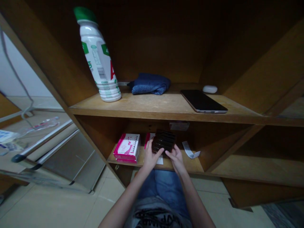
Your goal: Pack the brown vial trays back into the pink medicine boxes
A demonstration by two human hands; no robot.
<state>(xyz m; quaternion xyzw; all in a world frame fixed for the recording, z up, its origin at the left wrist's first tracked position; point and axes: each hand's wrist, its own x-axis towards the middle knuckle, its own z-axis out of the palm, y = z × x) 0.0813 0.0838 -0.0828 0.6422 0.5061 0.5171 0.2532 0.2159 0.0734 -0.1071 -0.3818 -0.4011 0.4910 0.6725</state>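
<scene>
Between both hands, in front of the lower shelf, is a dark brown, glossy, ridged pack [163, 141] that looks like a row of small brown vials. My left hand [151, 155] grips its left side, the thumb across the lower edge. At its lower right corner, my right hand [176, 157] holds it with thumb and fingers. A pink and white box [127, 147] lies to the left on the lower shelf. Behind the pack, another pink box [148, 136] is mostly hidden. A white paper [160, 160] shows partly under my hands.
A curled white paper strip [190, 150] lies right of my hands. On the upper shelf [152, 109] are a white bottle with a green cap [99, 63], a folded blue cloth [150, 84], a phone [203, 100] and a small white case [210, 89]. A metal-framed rack [59, 158] stands left.
</scene>
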